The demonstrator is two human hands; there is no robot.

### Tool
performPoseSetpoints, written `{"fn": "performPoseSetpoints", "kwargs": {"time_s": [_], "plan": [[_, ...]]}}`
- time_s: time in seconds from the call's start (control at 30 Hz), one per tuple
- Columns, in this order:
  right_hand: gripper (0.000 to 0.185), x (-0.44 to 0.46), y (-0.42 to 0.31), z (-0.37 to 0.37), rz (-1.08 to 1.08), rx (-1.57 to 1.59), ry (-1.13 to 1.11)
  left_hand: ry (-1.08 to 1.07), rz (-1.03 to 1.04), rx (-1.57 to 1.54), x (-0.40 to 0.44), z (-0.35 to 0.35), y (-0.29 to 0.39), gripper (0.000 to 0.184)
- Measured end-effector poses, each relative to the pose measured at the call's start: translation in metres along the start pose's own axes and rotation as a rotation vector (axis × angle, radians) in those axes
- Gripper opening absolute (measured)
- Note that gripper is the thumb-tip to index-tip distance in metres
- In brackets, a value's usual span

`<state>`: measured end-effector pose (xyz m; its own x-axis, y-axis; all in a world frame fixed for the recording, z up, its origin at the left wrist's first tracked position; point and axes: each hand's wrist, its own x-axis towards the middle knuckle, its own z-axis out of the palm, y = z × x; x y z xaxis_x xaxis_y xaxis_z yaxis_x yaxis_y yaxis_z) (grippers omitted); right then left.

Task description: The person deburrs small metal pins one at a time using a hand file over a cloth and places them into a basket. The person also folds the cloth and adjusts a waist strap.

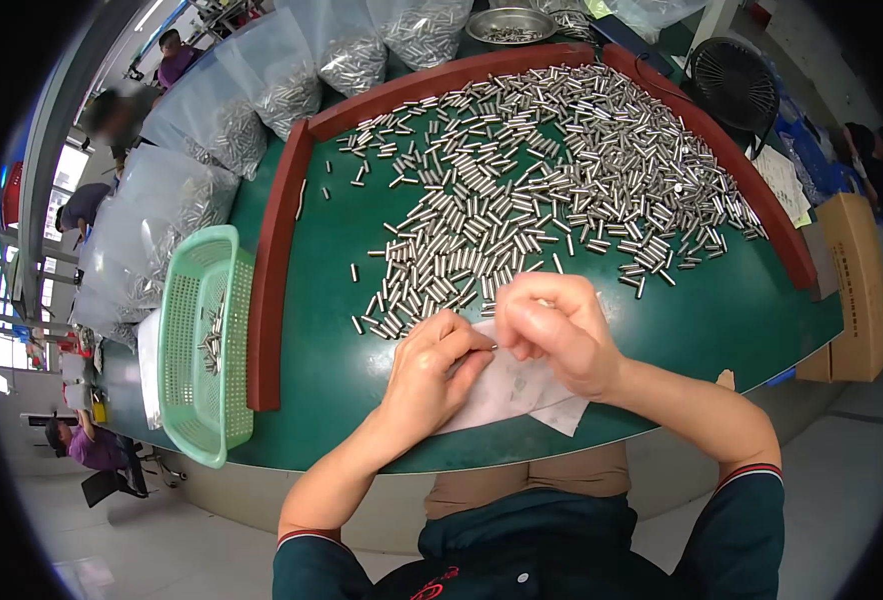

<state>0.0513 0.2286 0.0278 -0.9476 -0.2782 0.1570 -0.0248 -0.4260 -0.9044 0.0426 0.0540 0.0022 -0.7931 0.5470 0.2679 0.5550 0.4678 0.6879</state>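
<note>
Low over the front of the green table, my left hand is closed in a pinch, thumb against fingers. A tiny metal tip shows at its fingertips; it looks like one of the short metal pins heaped on the table. My right hand is curled closed just beside it, the two hands almost touching. Whatever the right fingers hold is hidden. Beneath both hands lies a pale, smudged cloth or paper sheet. The loose pins spread from just beyond my hands to the back of the table.
Dark red wooden rails border the pins. Left of them is a green plastic basket with a few pins inside. Clear bags of pins line the far edge, near a metal bowl. A black fan and cardboard box are right.
</note>
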Motion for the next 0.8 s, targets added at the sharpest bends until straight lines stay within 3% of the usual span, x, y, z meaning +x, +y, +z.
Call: {"fn": "performPoseSetpoints", "kwargs": {"time_s": [0.03,0.13,0.23,0.27,0.37,0.67,0.8], "plan": [[0.013,0.006,-0.004,-0.002,0.086,-0.037,-0.061,0.0,0.001,-0.004,0.0,0.001,0.0,0.012],[0.016,0.018,-0.001,-0.011,0.243,-0.032,-0.227,0.009,-0.025,0.019,-0.002,0.003,-0.002,0.012],[0.012,0.016,-0.003,-0.018,0.308,0.082,-0.118,-0.019,-0.042,0.019,0.0,-0.001,0.003,0.011],[0.017,0.012,0.007,-0.014,0.179,0.124,0.024,-0.013,-0.047,0.002,-0.001,0.001,0.001,0.01],[0.035,0.011,0.01,-0.009,-0.005,0.333,0.078,0.009,0.007,0.081,-0.001,0.001,0.003,0.01],[0.037,0.015,0.018,-0.002,0.091,0.428,0.178,-0.015,-0.039,0.084,0.001,0.0,0.006,0.012],[0.037,0.01,0.019,0.002,0.039,0.312,0.273,-0.015,-0.045,0.076,0.001,0.002,0.005,0.011]]}}
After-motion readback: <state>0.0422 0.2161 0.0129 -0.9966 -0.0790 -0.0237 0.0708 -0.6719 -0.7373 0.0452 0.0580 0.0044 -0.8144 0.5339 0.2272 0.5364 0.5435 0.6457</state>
